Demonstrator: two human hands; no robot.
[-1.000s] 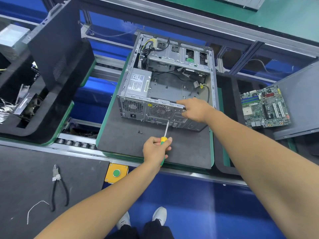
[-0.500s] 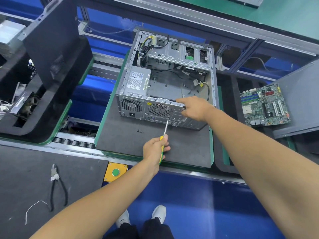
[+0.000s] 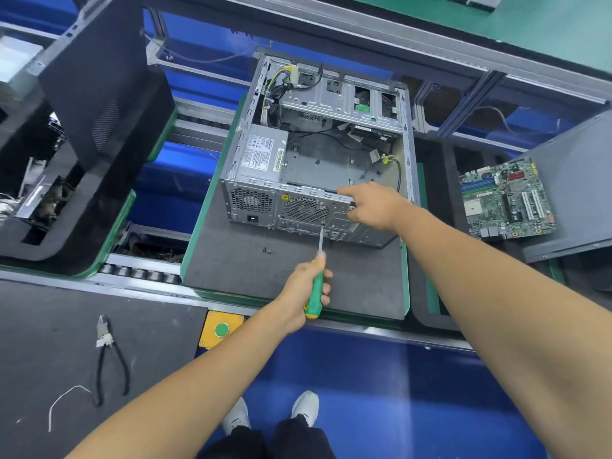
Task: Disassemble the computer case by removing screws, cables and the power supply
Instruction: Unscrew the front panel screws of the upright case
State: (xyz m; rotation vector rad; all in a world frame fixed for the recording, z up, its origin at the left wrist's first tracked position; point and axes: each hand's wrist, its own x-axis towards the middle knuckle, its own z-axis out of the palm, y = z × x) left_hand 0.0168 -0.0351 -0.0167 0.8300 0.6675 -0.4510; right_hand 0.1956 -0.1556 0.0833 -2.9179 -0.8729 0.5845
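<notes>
My left hand point(image 3: 303, 286): wrapped round the green handle of the screwdriver point(image 3: 316, 276), its tip on the rear panel just below the fan grille
My right hand point(image 3: 372, 205): fingers curled over the top rear edge of the computer case point(image 3: 318, 150), holding it
Case: open side up on the grey mat point(image 3: 231, 260)
Power supply point(image 3: 260, 157): inside, rear left corner
Loose screws point(image 3: 266, 250): on the mat, near the case
Pliers point(image 3: 107, 356): on the bench at my left

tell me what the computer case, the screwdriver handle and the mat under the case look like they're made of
Computer case: bare sheet metal, probably steel; dull grey, with punched vent holes and folded edges.
Screwdriver handle: likely plastic or rubber, glossy green with a yellow end; shaft is shiny metal.
Mat: dark grey, matte and finely speckled, looks like foam or rubber sheet, on a green-edged pallet.
</notes>
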